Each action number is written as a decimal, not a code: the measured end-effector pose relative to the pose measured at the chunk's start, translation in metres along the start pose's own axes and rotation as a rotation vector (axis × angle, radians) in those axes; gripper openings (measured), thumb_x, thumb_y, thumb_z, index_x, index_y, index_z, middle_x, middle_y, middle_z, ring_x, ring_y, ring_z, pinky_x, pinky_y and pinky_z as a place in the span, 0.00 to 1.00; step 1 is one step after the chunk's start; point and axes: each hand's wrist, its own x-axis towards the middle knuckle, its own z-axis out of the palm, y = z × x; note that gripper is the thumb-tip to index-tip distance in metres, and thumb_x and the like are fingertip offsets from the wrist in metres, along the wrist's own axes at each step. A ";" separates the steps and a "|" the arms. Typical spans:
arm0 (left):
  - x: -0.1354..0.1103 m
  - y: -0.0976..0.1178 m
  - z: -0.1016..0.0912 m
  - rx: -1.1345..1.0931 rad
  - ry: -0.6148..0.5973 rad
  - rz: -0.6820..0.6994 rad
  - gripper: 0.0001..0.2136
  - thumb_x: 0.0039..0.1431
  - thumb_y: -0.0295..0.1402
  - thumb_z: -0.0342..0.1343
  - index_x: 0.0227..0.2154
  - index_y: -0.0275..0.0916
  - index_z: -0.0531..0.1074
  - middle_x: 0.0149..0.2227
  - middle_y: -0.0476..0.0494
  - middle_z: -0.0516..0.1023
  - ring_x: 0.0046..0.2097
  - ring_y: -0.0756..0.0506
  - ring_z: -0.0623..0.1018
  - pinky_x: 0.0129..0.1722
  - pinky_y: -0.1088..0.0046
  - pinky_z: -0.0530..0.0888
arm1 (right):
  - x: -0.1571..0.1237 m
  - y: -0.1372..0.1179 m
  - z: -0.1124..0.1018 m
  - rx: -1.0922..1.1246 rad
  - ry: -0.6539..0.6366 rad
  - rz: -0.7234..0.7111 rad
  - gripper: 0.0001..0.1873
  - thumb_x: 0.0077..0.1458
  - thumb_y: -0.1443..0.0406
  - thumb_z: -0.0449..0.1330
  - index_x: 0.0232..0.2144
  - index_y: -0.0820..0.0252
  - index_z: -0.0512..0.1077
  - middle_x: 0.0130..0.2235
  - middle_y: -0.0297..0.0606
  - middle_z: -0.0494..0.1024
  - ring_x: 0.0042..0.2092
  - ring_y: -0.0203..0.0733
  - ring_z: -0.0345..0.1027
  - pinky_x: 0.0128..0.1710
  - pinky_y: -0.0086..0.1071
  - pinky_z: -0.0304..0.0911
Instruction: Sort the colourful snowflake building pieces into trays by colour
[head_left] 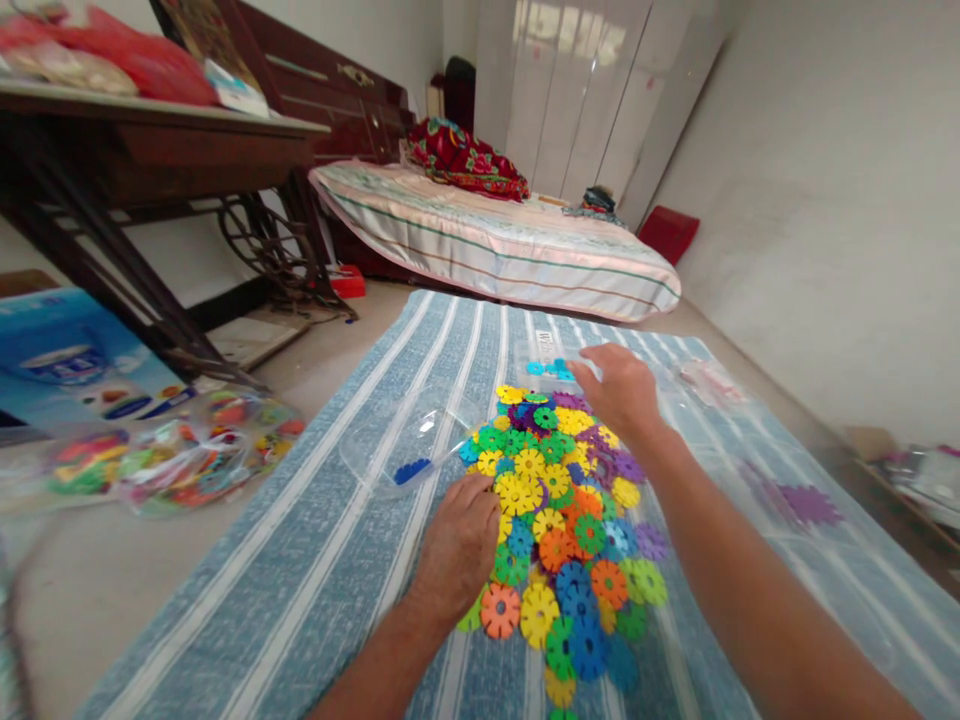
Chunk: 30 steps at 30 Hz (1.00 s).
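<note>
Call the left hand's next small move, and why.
Probably the left hand pinches a blue disc from the pile and drops it in the clear tray beside it. That tray holds only a dark blue piece, and matching discs lie close to the hand.

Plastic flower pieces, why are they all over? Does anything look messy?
Yes. The plastic flower pieces lie in a loose heap on the striped cloth, not in the clear tray beside them, which shows only one blue piece.
</note>
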 end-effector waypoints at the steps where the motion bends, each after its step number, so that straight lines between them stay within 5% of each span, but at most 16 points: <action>1: 0.000 0.000 0.000 0.001 0.000 -0.001 0.11 0.61 0.23 0.45 0.29 0.37 0.71 0.39 0.41 0.77 0.45 0.44 0.75 0.46 0.62 0.75 | 0.005 0.002 -0.001 -0.014 0.032 0.039 0.13 0.57 0.59 0.55 0.34 0.61 0.76 0.35 0.44 0.78 0.39 0.46 0.70 0.41 0.37 0.62; 4: 0.002 0.002 -0.003 0.009 -0.017 0.015 0.11 0.61 0.24 0.45 0.29 0.37 0.72 0.38 0.41 0.77 0.45 0.44 0.75 0.47 0.63 0.75 | -0.008 0.000 -0.005 0.040 0.013 0.067 0.14 0.57 0.60 0.53 0.30 0.60 0.77 0.32 0.42 0.78 0.36 0.44 0.70 0.39 0.34 0.62; 9: 0.004 0.002 -0.003 0.006 -0.024 0.037 0.11 0.62 0.25 0.46 0.29 0.38 0.72 0.37 0.41 0.77 0.46 0.44 0.74 0.47 0.64 0.74 | -0.082 -0.009 -0.016 0.212 -0.127 0.122 0.12 0.57 0.62 0.54 0.28 0.57 0.76 0.30 0.38 0.79 0.33 0.40 0.72 0.35 0.31 0.64; 18: 0.005 -0.002 -0.001 -0.039 -0.058 -0.003 0.11 0.62 0.28 0.45 0.30 0.38 0.72 0.40 0.39 0.77 0.46 0.43 0.74 0.47 0.60 0.74 | -0.193 -0.014 -0.047 0.317 -0.131 0.129 0.07 0.58 0.66 0.56 0.34 0.56 0.75 0.38 0.40 0.78 0.42 0.42 0.73 0.43 0.37 0.71; 30: 0.006 -0.004 0.000 -0.068 -0.121 -0.033 0.10 0.61 0.32 0.46 0.32 0.38 0.73 0.42 0.39 0.77 0.48 0.41 0.74 0.50 0.58 0.73 | -0.257 -0.016 -0.072 0.183 -0.248 0.015 0.15 0.51 0.61 0.64 0.41 0.60 0.72 0.52 0.50 0.72 0.57 0.57 0.62 0.52 0.54 0.66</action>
